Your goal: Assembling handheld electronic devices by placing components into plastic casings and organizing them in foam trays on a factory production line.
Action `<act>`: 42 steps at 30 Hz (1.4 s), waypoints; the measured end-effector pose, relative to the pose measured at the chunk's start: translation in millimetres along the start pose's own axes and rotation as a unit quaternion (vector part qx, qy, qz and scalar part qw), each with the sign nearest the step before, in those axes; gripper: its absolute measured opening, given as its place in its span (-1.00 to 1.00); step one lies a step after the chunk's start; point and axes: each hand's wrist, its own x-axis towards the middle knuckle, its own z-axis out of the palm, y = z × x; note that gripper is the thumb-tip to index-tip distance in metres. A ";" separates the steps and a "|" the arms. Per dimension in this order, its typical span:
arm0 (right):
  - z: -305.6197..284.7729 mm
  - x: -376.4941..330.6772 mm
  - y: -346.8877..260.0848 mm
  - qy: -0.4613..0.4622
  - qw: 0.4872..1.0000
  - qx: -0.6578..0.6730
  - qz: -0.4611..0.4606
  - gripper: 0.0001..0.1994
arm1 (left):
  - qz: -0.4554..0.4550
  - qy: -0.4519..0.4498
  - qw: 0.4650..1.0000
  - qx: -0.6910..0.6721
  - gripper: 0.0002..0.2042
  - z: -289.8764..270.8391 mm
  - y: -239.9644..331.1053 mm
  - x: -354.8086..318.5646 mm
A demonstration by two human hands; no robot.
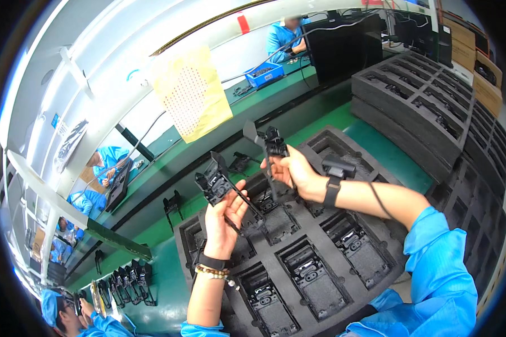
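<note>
My left hand (224, 219) is closed around the lower part of a black plastic bracket-like part (212, 181) with long thin legs, held up above the tray. Slightly farther and to the right, my right hand (293, 171) grips a similar black plastic part (273, 143), which has a flat plate standing out at its upper left. Beneath both hands lies a dark grey foam tray (311, 229) with rectangular pockets. Similar black parts (308, 271) sit in several pockets. My forearms partly cover the tray, and the fingers hide where each part is gripped.
Loose black parts (130, 283) stand in a row on the green table (166, 267) at the left. Stacked foam trays (407, 112) rise at the right. A blue bin (264, 74) and a hanging yellow sheet (192, 95) are ahead. Co-workers in blue sit beyond and at lower left.
</note>
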 end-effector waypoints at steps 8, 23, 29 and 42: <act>-2.6 9.4 6.6 -0.095 0.987 -0.093 -0.086 -0.47 | -0.052 0.015 0.998 -0.028 -0.79 -19.4 -4.9 -10.6; 3.4 -1.5 7.6 -0.264 0.957 -0.094 0.075 -0.24 | -0.061 -0.058 0.989 -0.118 -0.36 -11.2 6.6 -13.3; 7.2 -3.3 5.7 -0.247 0.961 -0.094 0.084 -0.27 | -0.050 -0.052 0.990 -0.121 -0.40 -17.2 5.2 -14.5; 5.9 0.5 0.4 -0.199 0.972 0.052 0.115 -0.64 | -0.039 -0.079 0.986 -0.140 -0.34 -17.8 2.4 -15.0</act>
